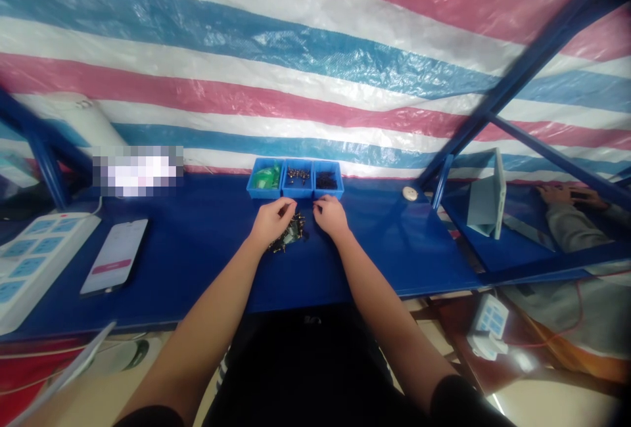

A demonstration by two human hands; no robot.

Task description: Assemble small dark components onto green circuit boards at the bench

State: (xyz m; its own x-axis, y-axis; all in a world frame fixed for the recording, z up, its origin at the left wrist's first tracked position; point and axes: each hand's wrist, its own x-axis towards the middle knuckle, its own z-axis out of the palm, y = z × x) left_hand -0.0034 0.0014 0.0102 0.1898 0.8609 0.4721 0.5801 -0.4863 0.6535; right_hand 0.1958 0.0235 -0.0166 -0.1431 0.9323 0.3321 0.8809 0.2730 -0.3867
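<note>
My left hand [272,218] and my right hand [331,215] rest close together on the blue table [197,263], both with fingers curled in a pinch. Between and under them lies a small heap of dark metal parts [290,235] with brass-coloured bits. What each pinch holds is too small to make out. Just beyond the hands stand three small blue bins [296,179] in a row: the left one holds green pieces, the middle one brass-coloured parts, the right one dark parts.
A white phone [115,256] lies face up at the left, beside a white power strip [34,263]. A small round object [409,193] sits at the right by a blue frame post. Another person's hands [566,196] work at the neighbouring bench, behind an upright tablet [488,198].
</note>
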